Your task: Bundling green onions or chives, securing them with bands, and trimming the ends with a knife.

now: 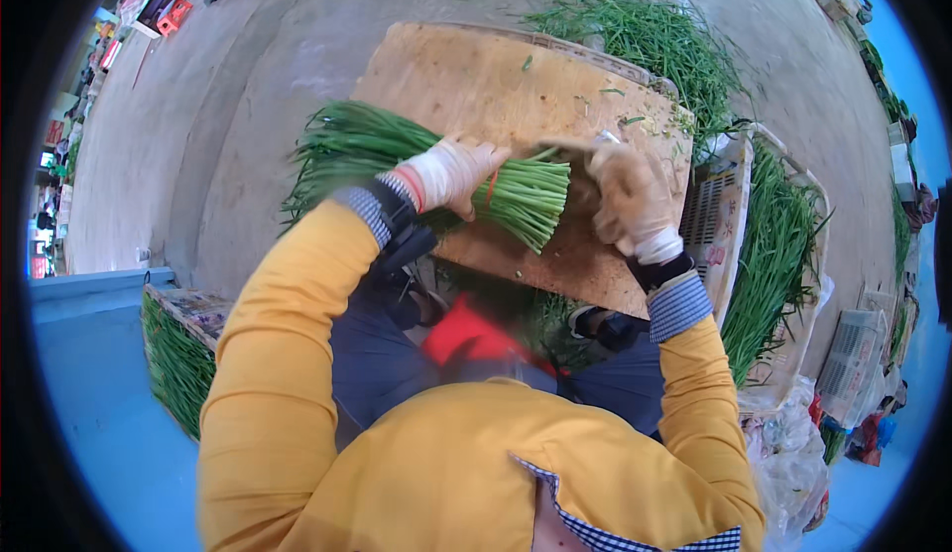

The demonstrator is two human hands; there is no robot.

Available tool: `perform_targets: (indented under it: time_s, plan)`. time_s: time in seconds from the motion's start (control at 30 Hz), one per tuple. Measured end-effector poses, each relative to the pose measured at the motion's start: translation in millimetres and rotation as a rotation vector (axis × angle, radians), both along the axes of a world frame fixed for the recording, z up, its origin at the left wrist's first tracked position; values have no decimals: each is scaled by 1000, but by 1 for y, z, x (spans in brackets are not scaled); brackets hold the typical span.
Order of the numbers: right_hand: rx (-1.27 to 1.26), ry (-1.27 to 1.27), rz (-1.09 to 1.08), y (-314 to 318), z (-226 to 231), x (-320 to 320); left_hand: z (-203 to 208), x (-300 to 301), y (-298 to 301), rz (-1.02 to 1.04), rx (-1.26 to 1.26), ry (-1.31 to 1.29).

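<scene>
A thick bunch of garlic chives [531,200] lies across the wooden board, cut stem ends to the right and leafy tips hanging past the board's left edge. A red band goes round the stems. My left hand [458,170], in a pale glove, grips the bunch just left of that band. Beyond the cut ends, my gloved right hand [630,200] is closed and smeared by motion. A blurred, brownish, blade-like shape reaches from it toward the stem ends; its kind is unclear.
Green scraps litter the right part of the wooden board [436,66]. A heap of loose green leaves [654,46] lies on the floor beyond. To the right stands a plastic crate [736,225] full of greens. Another greens-filled crate [183,304] is at left. Clear plastic bags [788,463] lie near right.
</scene>
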State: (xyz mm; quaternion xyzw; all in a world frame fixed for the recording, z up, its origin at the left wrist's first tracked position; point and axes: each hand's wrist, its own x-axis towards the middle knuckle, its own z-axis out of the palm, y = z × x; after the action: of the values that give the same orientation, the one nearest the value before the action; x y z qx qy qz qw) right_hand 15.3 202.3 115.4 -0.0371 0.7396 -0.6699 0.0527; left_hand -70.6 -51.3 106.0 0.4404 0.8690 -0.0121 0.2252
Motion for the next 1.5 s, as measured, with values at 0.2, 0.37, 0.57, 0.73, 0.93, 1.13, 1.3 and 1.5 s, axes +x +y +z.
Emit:
perform_targets:
  time_s: [0.2, 0.37, 0.57, 0.73, 0.93, 1.13, 1.3, 1.5]
  plan:
    - [898, 471, 412, -60, 8, -11, 6, -28, 18, -53, -166, -223]
    - [471, 60, 116, 10, -48, 28, 8, -29, 18, -68, -127, -160]
    - [686, 400, 61, -49, 20, -5, 2, -24, 10, -41, -117, -143]
    - [1210, 521, 138, -14, -56, 1, 3, -9, 18, -60, -50, -18]
    - [865, 478, 52, -19, 22, 8, 3, -15, 5, -17, -108, -72]
    - [1174, 522, 231, -51, -6, 6, 2, -2, 10, -12, -70, 6]
    - [358, 2, -97, -2, -31, 28, 8, -3, 9, -3, -92, -40]
    - [1101, 783, 37, -18, 1, -2, -3, 6, 1, 2, -22, 113]
